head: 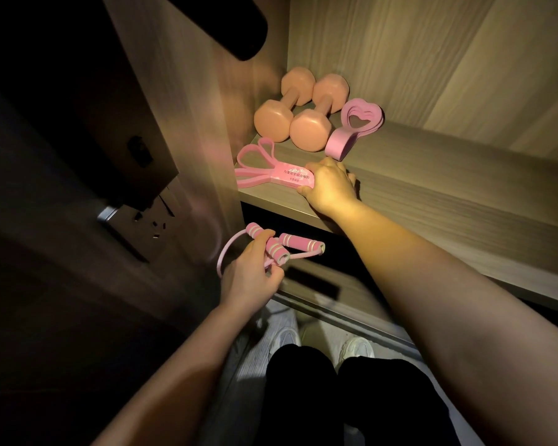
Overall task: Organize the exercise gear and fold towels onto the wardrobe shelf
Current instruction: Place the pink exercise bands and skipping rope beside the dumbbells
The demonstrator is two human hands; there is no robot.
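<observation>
Head view, only view. Wardrobe shelf (432, 194) lit, surroundings dark.

Right hand (331, 185) on shelf, palm down, fingers curled around near end of boxed resistance band (271, 177). Grasping or only pressing: cannot tell for certain; thumb (305, 190) visible along box's front edge, so read as a light grip. Band's loops fan out leftward toward side wall (207, 123); long axis roughly parallel to shelf's front edge, box end nearest right hand.

Behind band: two peach dumbbells (298, 111), side by side, touching, long axes running front to back. Just right of these: heart-shaped pink grip trainer (351, 130), also lying front to back, near end just beyond right hand's fingertips.

Left hand (255, 272) below shelf edge and in front of it, clenched around pink figure-eight pull rope (271, 251). Foam handles bunched together above fist, one pointing right; tube loop hanging out to left of wrist.

Key relation: free shelf space lies up and forward-right of left hand, to right of right hand. Left corner already filled by band and dumbbells. Left hand nearer pull rope (holding it); right arm crossing path between rope and open shelf.

Judgement: next placement of rope likely requires lifting over shelf lip and either clearing right arm or passing rope across. Rope best laid with handles along shelf edge. No towels in sight.
</observation>
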